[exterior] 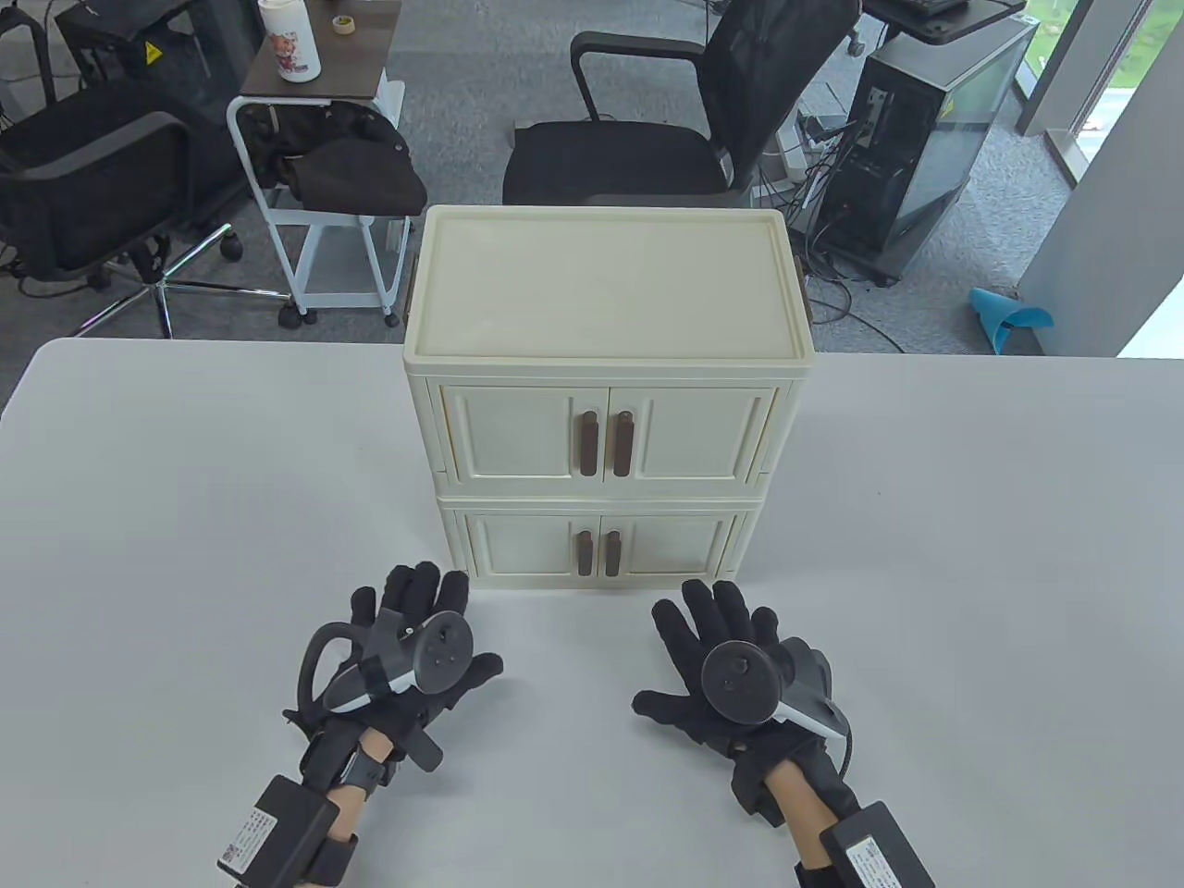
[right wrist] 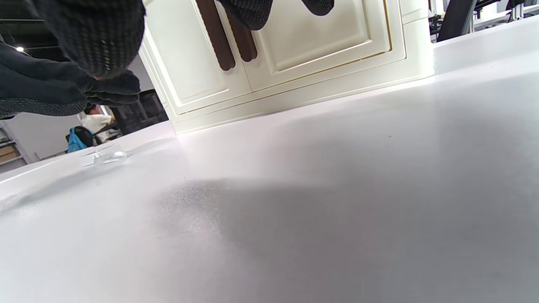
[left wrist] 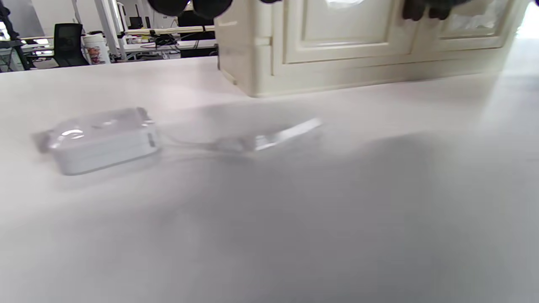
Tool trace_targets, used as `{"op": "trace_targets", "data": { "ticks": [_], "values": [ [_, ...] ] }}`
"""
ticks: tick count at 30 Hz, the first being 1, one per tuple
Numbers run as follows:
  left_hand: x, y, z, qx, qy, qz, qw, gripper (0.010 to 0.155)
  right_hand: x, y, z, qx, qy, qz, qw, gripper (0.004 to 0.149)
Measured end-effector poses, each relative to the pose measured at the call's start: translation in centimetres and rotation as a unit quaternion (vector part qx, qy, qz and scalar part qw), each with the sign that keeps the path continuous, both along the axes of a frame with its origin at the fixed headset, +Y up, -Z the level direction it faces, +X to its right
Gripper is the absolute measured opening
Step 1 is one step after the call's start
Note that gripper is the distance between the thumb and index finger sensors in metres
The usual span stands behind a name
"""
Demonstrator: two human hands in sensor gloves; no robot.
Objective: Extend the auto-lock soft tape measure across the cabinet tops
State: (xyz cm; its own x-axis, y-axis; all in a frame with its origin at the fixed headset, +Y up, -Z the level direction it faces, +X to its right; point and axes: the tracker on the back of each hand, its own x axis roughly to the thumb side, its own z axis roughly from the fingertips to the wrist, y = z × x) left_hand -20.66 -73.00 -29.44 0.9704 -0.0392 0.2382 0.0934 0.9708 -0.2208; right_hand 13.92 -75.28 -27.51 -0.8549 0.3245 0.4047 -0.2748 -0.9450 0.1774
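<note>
Left hand: our left hand hovers low over the white table, just in front of the cabinet's left corner, fingers spread apart and gripping nothing.
Right hand: our right hand mirrors it in front of the cabinet's right part, fingers splayed, thumb pointing inward, nothing in its grasp.
Cabinet: we see a cream two-tier cabinet standing on the table between and beyond our hands, each tier with double doors and a pair of brown handles; its flat rimmed top carries nothing that we can make out.
Tape measure: in the left wrist view a white, boxy tape measure case lies on the table under our left hand, near the cabinet's front left corner; a short length of tape runs from it to a clear end tab resting flat. The view is blurred, so we cannot read finer detail.
Right wrist view: the same clear tab shows small at left on the table, apart from the cabinet base.
Table view: our left hand hides the case there.
</note>
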Motion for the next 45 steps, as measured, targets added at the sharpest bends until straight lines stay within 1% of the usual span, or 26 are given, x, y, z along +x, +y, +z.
{"op": "trace_targets", "data": {
  "ticks": [3,6,10,12,14,17,18,19,22,23,27,30,35,37,39,41,43,45],
  "values": [
    [-2.4,0.3,-1.1,-0.017,0.028,-0.034,0.999,0.098,0.2,0.0,0.0,-0.001,0.000,0.002,1.000,0.091],
    [-4.8,0.1,-1.9,-0.041,0.055,-0.050,0.996,0.098,0.6,0.1,0.0,0.000,-0.003,-0.002,1.000,0.091],
    [-6.8,-0.5,-2.3,-0.059,0.079,-0.048,0.994,0.096,1.0,0.2,0.0,0.000,-0.006,-0.005,1.000,0.091],
    [-7.6,-1.3,-2.5,-0.069,0.091,-0.044,0.992,0.095,1.2,0.2,0.0,0.000,-0.008,-0.006,1.000,0.091],
    [-7.8,-1.8,-2.4,-0.069,0.089,-0.042,0.993,0.096,1.3,0.2,0.0,0.000,-0.009,-0.007,1.000,0.090],
    [-7.8,-2.5,-2.4,-0.069,0.087,-0.030,0.993,0.094,1.4,0.2,-0.1,-0.001,-0.011,-0.008,1.000,0.090],
    [-7.8,-2.6,-2.4,-0.061,0.081,-0.023,0.995,0.092,1.4,0.2,0.0,-0.002,-0.011,-0.008,1.000,0.090],
    [-7.8,-2.6,-2.4,-0.057,0.082,-0.009,0.995,0.090,1.5,0.2,0.0,-0.002,-0.012,-0.008,1.000,0.090],
    [-7.7,-2.7,-2.3,-0.041,0.074,-0.012,0.996,0.078,1.5,0.2,0.0,-0.002,-0.013,-0.007,1.000,0.090],
    [-7.6,-2.7,-2.3,-0.039,0.079,-0.012,0.996,0.077,1.5,0.2,0.0,-0.002,-0.013,-0.007,1.000,0.090],
    [-7.0,-2.5,-2.2,-0.037,0.065,-0.028,0.997,0.076,1.6,0.2,0.0,-0.001,-0.014,-0.007,1.000,0.090],
    [-6.1,-1.7,-2.0,-0.032,0.045,-0.018,0.998,0.077,1.6,0.3,-0.2,0.003,-0.016,-0.003,1.000,0.090],
    [-3.3,1.3,-1.2,-0.002,-0.005,-0.017,1.000,0.078,1.9,1.2,-0.8,-0.002,-0.022,-0.042,0.999,0.089],
    [-2.0,2.7,-0.9,0.011,-0.026,-0.009,1.000,0.078,1.9,1.8,-1.1,0.012,-0.030,-0.053,0.998,0.087],
    [-0.9,3.8,-0.7,0.021,-0.034,0.011,0.999,0.079,2.0,2.4,-1.5,0.017,-0.033,-0.058,0.998,0.086],
    [0.5,4.9,-0.4,0.033,-0.053,0.021,0.998,0.079,2.1,3.3,-1.9,0.012,-0.036,-0.085,0.996,0.084],
    [2.3,6.1,-0.1,0.051,-0.072,0.016,0.996,0.079,2.0,4.1,-2.3,-0.005,-0.033,-0.133,0.991,0.083],
    [3.6,6.9,0.2,0.059,-0.085,0.012,0.995,0.079,1.9,4.7,-2.6,-0.021,-0.029,-0.164,0.986,0.082]
  ]
}}
